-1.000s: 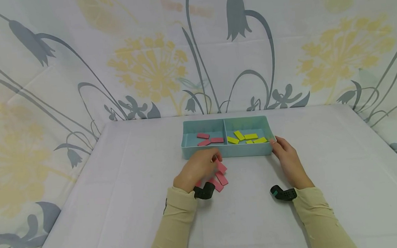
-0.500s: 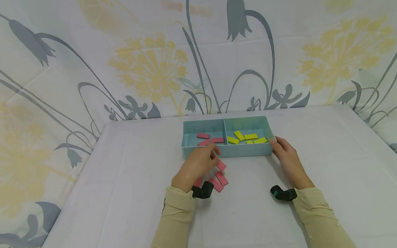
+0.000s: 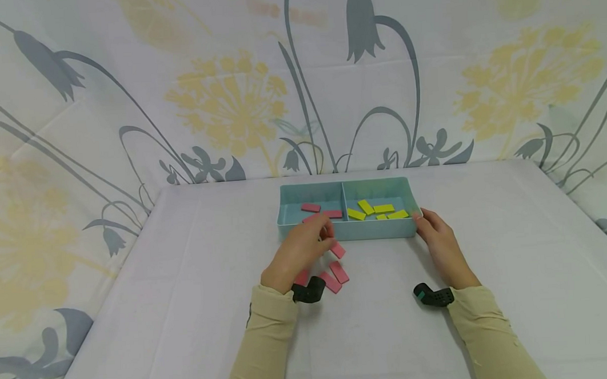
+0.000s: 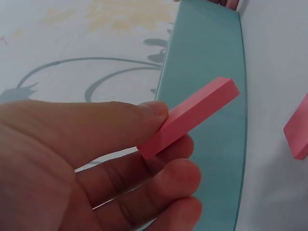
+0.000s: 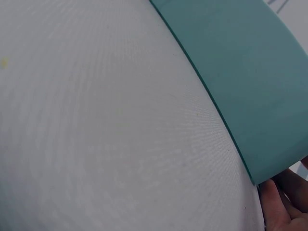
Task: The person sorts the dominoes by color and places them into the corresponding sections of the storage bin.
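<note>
Between thumb and fingertips, my left hand (image 3: 297, 253) pinches a small pink block (image 4: 192, 115), held tilted in front of the box's near wall. The box is a shallow teal one (image 3: 313, 233) split by a divider. Several pink blocks lie in its left compartment, partly hidden by my left hand. Yellow blocks (image 3: 384, 208) lie in the right one. My right hand (image 3: 443, 251) grips the box's near right corner; in the right wrist view its fingers (image 5: 275, 207) show at that corner. Loose pink blocks (image 3: 339, 272) rest on the cloth below my left hand.
A white cloth (image 3: 209, 263) covers the table. Behind and at the sides hangs a flower-patterned curtain (image 3: 432, 91). Black wrist cameras (image 3: 432, 295) sit on both wrists, the left one partly covering the loose blocks.
My left hand has risen slightly toward the box and a little left, carrying the pink block. The right hand and the box have stayed in place.
</note>
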Demonstrator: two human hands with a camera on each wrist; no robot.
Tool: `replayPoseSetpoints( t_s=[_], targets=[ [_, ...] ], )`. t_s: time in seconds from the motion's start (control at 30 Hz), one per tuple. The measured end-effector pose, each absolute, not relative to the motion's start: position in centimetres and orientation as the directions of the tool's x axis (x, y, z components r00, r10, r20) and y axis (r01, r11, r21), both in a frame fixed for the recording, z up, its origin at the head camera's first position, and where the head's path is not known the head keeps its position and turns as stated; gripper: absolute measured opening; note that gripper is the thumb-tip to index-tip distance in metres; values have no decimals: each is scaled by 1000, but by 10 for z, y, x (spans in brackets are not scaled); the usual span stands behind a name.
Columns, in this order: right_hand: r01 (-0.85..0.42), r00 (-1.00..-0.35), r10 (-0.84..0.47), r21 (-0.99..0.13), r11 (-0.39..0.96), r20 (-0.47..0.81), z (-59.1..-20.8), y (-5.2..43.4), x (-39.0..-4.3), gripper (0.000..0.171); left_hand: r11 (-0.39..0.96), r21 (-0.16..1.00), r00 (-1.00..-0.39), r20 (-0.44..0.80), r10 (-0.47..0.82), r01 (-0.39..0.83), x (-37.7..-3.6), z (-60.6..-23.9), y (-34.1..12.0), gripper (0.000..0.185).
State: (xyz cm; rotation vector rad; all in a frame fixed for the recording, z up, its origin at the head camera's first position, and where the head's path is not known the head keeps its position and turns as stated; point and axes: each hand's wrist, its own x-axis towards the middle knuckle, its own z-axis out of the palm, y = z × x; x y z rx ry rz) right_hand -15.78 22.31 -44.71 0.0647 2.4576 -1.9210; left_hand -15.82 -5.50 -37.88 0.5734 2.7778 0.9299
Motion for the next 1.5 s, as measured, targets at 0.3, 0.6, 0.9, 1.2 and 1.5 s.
replayPoseSetpoints(
  t_s=[0.3, 0.6, 0.9, 1.2, 1.5],
  targets=[
    [45, -999, 20, -969, 242, -41, -449, 224, -158, 72, 724, 623, -919, -22, 394, 296, -160, -379, -60, 10],
    [42, -999, 19, -969, 242, -39, -449, 224, -158, 72, 711, 636, -927, 18, 375, 300, -159, -375, -64, 5],
    [56, -998, 18, -968, 244, -53, -449, 224, -157, 72, 689, 657, -938, 84, 337, 306, -162, -377, -67, 5],
    [72, -997, 30, -967, 245, -67, -450, 225, -159, 72, 660, 698, -957, 142, 251, 277, -162, -376, -72, 9],
    [72, -997, 28, -966, 247, -67, -450, 226, -160, 73, 647, 686, -943, 254, 217, 333, -167, -378, -74, 15]
  ],
)
